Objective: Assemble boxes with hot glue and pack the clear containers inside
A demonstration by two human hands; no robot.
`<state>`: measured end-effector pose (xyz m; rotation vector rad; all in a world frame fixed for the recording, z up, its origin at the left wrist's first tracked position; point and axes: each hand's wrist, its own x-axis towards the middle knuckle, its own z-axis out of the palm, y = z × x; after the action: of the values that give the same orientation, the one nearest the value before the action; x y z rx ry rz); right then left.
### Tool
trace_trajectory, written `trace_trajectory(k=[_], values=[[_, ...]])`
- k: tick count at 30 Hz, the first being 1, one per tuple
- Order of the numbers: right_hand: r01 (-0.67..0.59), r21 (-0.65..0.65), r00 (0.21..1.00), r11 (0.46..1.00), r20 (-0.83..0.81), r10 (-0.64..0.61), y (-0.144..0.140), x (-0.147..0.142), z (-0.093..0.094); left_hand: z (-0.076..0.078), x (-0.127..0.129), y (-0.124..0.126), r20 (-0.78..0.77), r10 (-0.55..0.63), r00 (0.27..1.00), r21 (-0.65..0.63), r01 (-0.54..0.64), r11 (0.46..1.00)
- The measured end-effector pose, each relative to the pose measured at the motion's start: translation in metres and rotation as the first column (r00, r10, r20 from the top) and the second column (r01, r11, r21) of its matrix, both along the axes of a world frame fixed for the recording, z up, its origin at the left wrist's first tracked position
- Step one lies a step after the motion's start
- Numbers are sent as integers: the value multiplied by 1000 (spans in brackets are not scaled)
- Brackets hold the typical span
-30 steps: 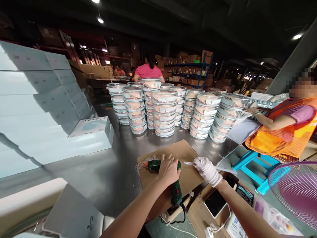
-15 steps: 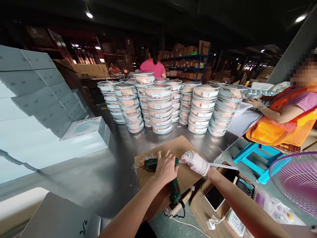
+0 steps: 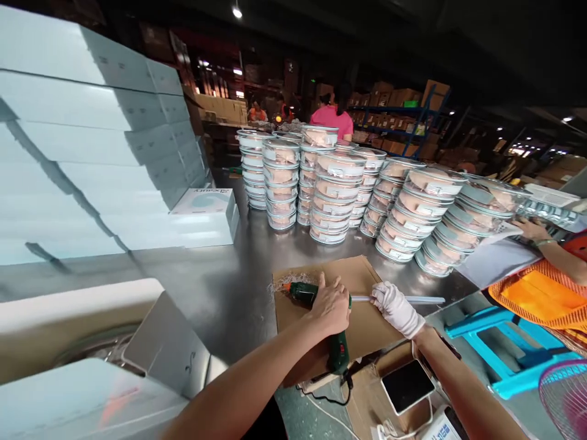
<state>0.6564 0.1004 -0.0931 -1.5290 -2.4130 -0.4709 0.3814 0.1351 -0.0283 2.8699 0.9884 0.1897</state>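
— What does the work sit on, and what is the room like?

— A grey metal table [image 3: 220, 287] in a dim warehouse, with ceiling lamps and shelving stacked with cartons far behind. A sheet of brown cardboard [image 3: 362, 324] lies at the near edge of the table, under both hands.

— And the hands?

— The bare left hand [image 3: 331, 307] is curled over the body of a green glue gun [image 3: 337, 348], fingers wrapped close around it; the gun lies on the cardboard with its nozzle pointing left, toward a tangle of dried glue threads. The gloved right hand [image 3: 395, 307] is closed on a pale glue stick [image 3: 424, 299], which runs level from the back of the gun out to the right.

— How many of each thing?

— One gun, one stick, one cardboard sheet. The round clear tubs [image 3: 337, 198] stand in stacks behind the cardboard; I count perhaps a dozen stacks, though the back ones hide each other. White flat boxes [image 3: 92, 159] are piled high on the left. A co-worker's hand [image 3: 532, 229] rests by the tubs at the right, and a phone [image 3: 407, 385] lies in a carton below the table edge.
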Motion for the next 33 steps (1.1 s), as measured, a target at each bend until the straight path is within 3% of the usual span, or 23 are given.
trace_trajectory(k=[7, 18, 27, 33], values=[[-162, -12, 986, 987, -28, 162, 3, 15, -7, 2, 1, 2, 23, 51, 998, -33, -50, 998], [-139, 23, 973, 990, -185, 141, -1, 0, -12, -3, -1, 0, 37, 84, 996, -7, -84, 996], [-158, -45, 984, 986, -91, 153, 19, -12, -12, -4, -4, -1, 38, 87, 995, -25, -86, 996], [-111, -20, 994, 994, -10, 111, 10, -26, -1, -1, -5, 4, 81, 109, 991, -66, -104, 992]])
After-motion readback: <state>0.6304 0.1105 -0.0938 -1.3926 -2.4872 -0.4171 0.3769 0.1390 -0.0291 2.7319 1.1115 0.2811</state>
